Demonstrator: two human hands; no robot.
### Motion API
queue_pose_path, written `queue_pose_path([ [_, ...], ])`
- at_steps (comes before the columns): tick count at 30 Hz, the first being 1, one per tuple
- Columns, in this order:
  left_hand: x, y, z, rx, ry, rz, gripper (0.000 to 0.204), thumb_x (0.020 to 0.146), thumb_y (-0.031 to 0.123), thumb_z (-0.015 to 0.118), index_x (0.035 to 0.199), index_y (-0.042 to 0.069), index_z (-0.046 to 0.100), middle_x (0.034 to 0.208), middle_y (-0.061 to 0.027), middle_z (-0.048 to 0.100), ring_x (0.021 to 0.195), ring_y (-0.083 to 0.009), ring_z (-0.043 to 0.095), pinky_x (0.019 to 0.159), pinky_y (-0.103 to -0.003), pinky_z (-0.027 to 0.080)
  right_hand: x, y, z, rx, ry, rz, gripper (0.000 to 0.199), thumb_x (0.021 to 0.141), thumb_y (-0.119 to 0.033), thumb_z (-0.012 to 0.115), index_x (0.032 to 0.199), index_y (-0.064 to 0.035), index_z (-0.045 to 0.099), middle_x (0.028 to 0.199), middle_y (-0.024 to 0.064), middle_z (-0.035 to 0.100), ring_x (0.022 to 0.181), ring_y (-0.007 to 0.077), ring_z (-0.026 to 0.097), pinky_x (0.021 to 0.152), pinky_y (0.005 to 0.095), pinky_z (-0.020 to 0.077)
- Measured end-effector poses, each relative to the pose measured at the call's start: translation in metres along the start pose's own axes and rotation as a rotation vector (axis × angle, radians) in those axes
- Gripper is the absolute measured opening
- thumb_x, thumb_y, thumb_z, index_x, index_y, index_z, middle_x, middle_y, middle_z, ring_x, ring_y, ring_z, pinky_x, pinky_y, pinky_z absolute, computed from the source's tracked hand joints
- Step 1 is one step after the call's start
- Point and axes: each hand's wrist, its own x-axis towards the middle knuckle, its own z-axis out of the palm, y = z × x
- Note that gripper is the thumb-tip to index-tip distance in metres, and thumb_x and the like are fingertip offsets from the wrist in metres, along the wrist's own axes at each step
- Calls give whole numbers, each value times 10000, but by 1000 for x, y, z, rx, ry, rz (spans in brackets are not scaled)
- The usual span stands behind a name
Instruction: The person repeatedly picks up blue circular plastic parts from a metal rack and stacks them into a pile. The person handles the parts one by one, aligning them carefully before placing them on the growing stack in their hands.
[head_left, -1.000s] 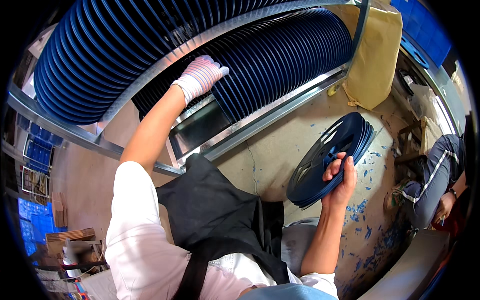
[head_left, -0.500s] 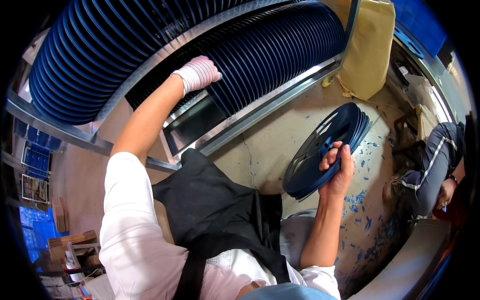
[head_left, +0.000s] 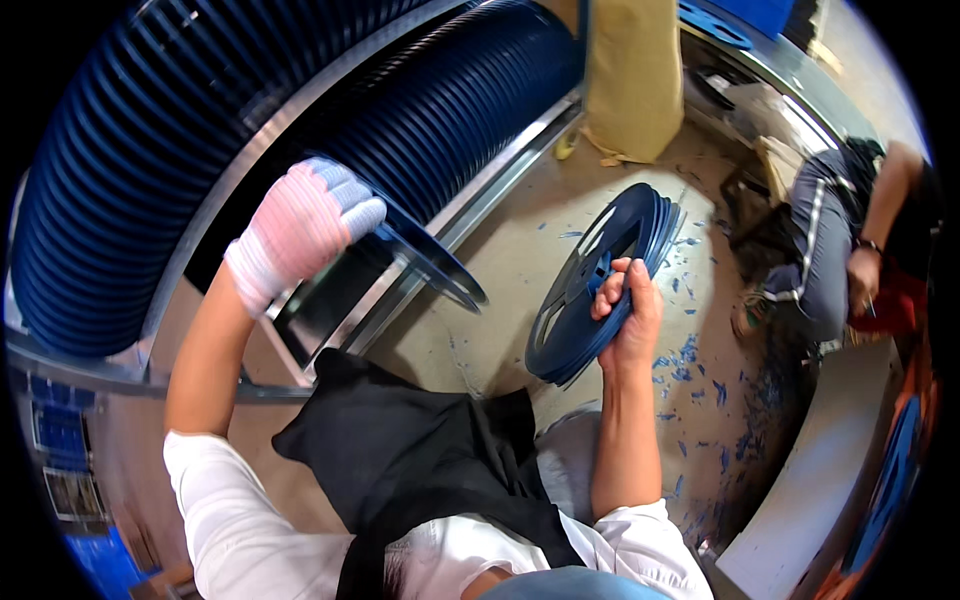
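My left hand (head_left: 305, 225), in a striped pink and white glove, is closed on the edge of a dark blue reel disc (head_left: 445, 270), which hangs tilted just in front of the rack. Slightly blurred, that disc stands apart from the long row of similar discs (head_left: 470, 110) behind it. On the right, my bare right hand (head_left: 632, 315) grips a stack of blue reel discs (head_left: 560, 345) with cut-out openings. The fingers hook through the middle of the stack while the thumb lies along its edge. The stack is held tilted above the floor.
A second row of blue discs (head_left: 100, 200) fills the upper left of the metal rack (head_left: 490, 190). Beyond the rack stands a yellowish sack (head_left: 632, 85). Blue scraps (head_left: 685, 365) litter the floor. At right a co-worker's hand (head_left: 863, 280) shows beside a pale curved panel (head_left: 810, 470).
My left hand has come away from the row, nearer to me, with a disc in it. My right hand still holds the stack. The whole view has shifted.
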Motion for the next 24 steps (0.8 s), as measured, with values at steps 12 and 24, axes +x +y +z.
queue_pose_path([
  [12, 55, 40, 76, -1233, 160, -872, 152, 867, -6, 550, 995, -21, 630, 810, -17, 629, 751, -72, 552, 703, -241, 463, -2, -44, -43, -347, 188, -231, 209, 912, -227, 625, 952, -54, 516, 648, 24, 504, 489, 95, 461, 440, 226, 392],
  [24, 79, 64, 218, -2127, 795, -1239, 180, 880, -11, 559, 1053, 33, 580, 896, -60, 647, 758, -153, 619, 712, -279, 537, -14, -50, -57, -360, 211, -53, 266, 901, -280, 608, 937, -28, 531, 614, 34, 500, 454, 115, 474, 424, 244, 391],
])
